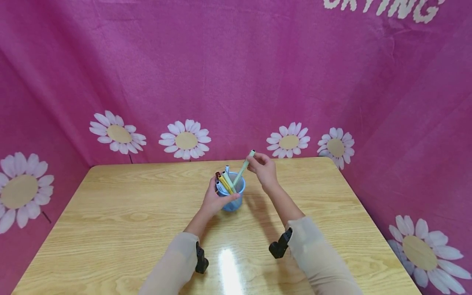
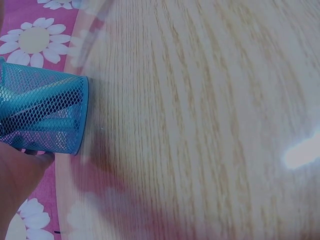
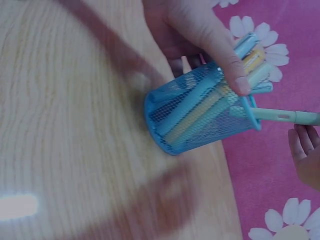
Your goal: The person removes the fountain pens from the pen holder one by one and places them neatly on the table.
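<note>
A blue mesh pen cup (image 1: 232,203) stands near the far edge of the table, holding several pens (image 1: 225,180) in white, yellow, pale green and dark red. My left hand (image 1: 215,200) grips the cup from its left side, thumb across the near rim. In the right wrist view that thumb lies over the rim of the cup (image 3: 200,112). With my right hand (image 1: 264,170) I pinch a pale green pen (image 1: 242,170) near its top. This pen leans to the right, and its lower end is inside the cup. The left wrist view shows the mesh cup (image 2: 45,107) from below.
The wooden table (image 1: 129,229) reaches back to a pink cloth (image 1: 221,82) printed with white daisies, which hangs behind it and at both sides. Bright light reflects off the tabletop in front of the cup. Small black cameras (image 1: 280,244) are worn on both wrists.
</note>
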Demonstrator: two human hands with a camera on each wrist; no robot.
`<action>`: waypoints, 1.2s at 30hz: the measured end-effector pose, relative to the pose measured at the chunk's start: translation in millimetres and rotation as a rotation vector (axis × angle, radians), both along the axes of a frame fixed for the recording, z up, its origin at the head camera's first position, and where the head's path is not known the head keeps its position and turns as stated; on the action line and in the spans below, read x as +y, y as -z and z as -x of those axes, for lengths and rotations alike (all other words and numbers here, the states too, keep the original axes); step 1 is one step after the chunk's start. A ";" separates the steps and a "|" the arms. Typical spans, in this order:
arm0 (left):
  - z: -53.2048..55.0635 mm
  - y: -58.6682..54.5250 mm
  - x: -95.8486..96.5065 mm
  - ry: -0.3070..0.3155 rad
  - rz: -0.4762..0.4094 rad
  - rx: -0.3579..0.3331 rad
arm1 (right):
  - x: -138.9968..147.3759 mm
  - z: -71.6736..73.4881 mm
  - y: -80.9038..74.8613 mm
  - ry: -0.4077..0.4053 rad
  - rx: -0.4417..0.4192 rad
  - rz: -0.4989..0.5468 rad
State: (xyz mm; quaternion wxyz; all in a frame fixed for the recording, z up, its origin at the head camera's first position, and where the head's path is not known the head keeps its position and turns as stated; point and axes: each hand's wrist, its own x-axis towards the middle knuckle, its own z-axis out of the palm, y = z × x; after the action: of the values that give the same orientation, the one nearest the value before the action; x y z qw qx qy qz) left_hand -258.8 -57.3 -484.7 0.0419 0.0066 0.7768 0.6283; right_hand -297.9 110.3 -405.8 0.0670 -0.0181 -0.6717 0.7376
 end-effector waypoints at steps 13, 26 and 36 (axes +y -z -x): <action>0.4 1.1 -0.8 -0.003 0.018 -0.033 | 8.1 5.0 -21.1 0.031 0.015 0.100; -0.5 -1.4 -0.1 0.001 -0.014 -0.027 | 20.4 6.6 -33.5 0.054 0.021 0.095; -1.7 -4.5 -0.7 0.033 -0.059 -0.007 | 27.7 8.0 -33.6 0.071 0.015 0.109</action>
State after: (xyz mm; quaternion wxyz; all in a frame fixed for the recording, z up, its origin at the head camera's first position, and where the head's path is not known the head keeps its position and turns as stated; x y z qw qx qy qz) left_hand -257.0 -58.0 -480.2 0.0549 0.0184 0.7575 0.6503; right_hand -305.8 138.0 -372.2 0.0971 -0.0397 -0.6291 0.7703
